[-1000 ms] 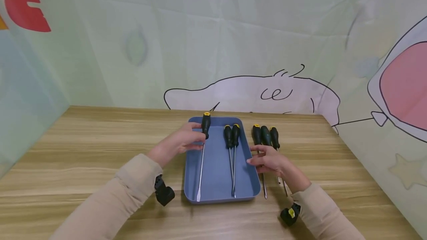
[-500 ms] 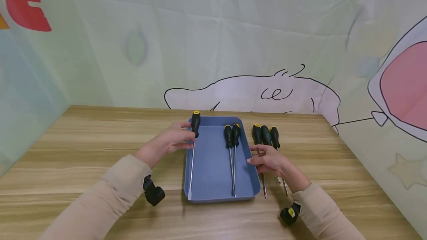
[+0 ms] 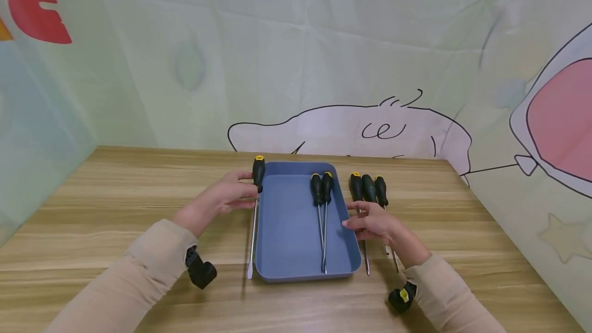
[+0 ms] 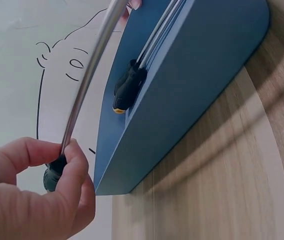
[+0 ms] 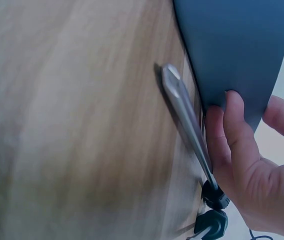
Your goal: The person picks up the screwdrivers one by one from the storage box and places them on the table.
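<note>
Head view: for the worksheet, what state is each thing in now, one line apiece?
Left hand: pinching the held screwdriver
Held screwdriver: raised, just left of the tray
Right hand: holding the tray's right wall
Tray: flat on the table
Two screwdrivers: lying inside the tray, shafts converging
Three screwdrivers: lying on the table, partly hidden by right hand
Backdrop: creased

Screwdrivers [image 3: 258, 172]: six (one in left hand [image 3: 219, 199], two inside blue tray [image 3: 287, 235], three on tabletop [image 3: 139, 189]). Tray: one. Tabletop: one. Hands: two, counting right hand [image 3: 373, 222]. Black wrist cameras [image 3: 202, 274]: two.
</note>
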`<state>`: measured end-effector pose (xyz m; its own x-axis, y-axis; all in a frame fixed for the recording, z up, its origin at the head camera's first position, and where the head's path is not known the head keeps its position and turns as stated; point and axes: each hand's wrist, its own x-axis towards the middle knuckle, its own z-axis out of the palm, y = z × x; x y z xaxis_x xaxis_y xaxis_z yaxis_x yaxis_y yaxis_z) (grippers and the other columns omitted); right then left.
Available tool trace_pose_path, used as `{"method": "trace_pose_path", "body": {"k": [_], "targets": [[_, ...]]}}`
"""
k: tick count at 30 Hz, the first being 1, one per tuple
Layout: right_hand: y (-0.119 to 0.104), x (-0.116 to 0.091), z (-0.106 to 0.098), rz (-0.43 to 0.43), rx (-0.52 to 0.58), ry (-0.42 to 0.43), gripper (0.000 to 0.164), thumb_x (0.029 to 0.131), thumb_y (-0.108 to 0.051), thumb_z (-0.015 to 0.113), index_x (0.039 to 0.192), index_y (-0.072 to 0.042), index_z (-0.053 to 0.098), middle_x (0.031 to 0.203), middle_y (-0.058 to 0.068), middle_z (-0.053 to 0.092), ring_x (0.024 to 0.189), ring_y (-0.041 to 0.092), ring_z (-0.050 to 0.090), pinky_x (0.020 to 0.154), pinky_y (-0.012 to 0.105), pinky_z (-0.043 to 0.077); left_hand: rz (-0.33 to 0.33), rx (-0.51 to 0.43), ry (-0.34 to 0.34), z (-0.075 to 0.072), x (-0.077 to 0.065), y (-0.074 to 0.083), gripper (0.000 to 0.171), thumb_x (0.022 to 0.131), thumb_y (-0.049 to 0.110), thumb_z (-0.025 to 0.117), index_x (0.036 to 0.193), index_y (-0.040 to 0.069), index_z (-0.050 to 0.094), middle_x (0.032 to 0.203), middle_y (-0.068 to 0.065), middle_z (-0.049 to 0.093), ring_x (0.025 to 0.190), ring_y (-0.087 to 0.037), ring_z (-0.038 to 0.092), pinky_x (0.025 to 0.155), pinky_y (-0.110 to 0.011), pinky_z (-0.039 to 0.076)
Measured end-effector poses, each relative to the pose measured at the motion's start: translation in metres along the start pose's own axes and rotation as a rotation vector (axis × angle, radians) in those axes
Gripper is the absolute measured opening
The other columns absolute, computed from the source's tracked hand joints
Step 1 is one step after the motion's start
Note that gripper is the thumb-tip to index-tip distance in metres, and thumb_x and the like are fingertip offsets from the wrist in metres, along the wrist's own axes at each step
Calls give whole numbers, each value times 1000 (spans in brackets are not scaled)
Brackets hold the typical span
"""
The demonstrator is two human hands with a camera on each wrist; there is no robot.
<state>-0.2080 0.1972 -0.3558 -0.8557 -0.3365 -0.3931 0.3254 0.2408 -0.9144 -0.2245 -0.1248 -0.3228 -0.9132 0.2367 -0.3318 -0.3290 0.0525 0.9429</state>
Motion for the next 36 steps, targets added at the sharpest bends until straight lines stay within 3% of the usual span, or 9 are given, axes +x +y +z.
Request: {"method": "trace_pose_path", "body": {"k": [5, 13, 22, 27, 33, 36], "targets": [[0, 0, 0, 0, -6, 6, 59, 84, 3, 62, 136, 8, 34, 104, 19, 59, 83, 20, 60, 74, 36, 56, 14, 5, 1, -4, -2, -2, 68, 78, -12, 45, 140, -13, 17, 83, -6, 52, 70, -10, 52, 62, -21, 52], [1, 1, 0, 7, -22, 23, 58, 84, 2, 63, 135, 7, 36, 107, 20, 60, 85, 22, 61, 77, 39, 55, 4, 47, 9, -12, -1, -8, 69, 80, -12, 46, 141, -13, 14, 112, -22, 46, 79, -15, 54, 66, -23, 53], [2, 1, -1, 1, 8, -2, 59, 85, 4, 61, 137, 8, 32, 106, 20, 59, 83, 21, 61, 74, 37, 56, -29, 25, 27, -21, -1, -14, 69, 81, -12, 45, 142, -13, 12, 116, -25, 44, 81, -15, 54, 69, -23, 53], [2, 2, -1, 5, 1, 8, 60, 84, 3, 62, 136, 8, 33, 106, 19, 59, 83, 21, 61, 73, 36, 56, -34, 32, 48, -24, 1, -20, 69, 81, -13, 47, 141, -13, 14, 110, -22, 48, 80, -15, 56, 66, -23, 54], [2, 1, -2, -2, -3, -3, 59, 85, 3, 60, 136, 8, 33, 106, 20, 59, 83, 21, 61, 74, 36, 56, -35, 31, 85, -26, 2, -27, 68, 79, -14, 46, 140, -13, 16, 90, -12, 51, 72, -13, 54, 60, -21, 53], [2, 1, -3, -2, -5, -4, 59, 85, 3, 61, 136, 8, 33, 106, 20, 59, 84, 21, 61, 75, 37, 56, -40, 64, 105, -27, 3, -29, 69, 79, -14, 47, 140, -13, 16, 92, -15, 51, 69, -13, 54, 58, -20, 52]]}}
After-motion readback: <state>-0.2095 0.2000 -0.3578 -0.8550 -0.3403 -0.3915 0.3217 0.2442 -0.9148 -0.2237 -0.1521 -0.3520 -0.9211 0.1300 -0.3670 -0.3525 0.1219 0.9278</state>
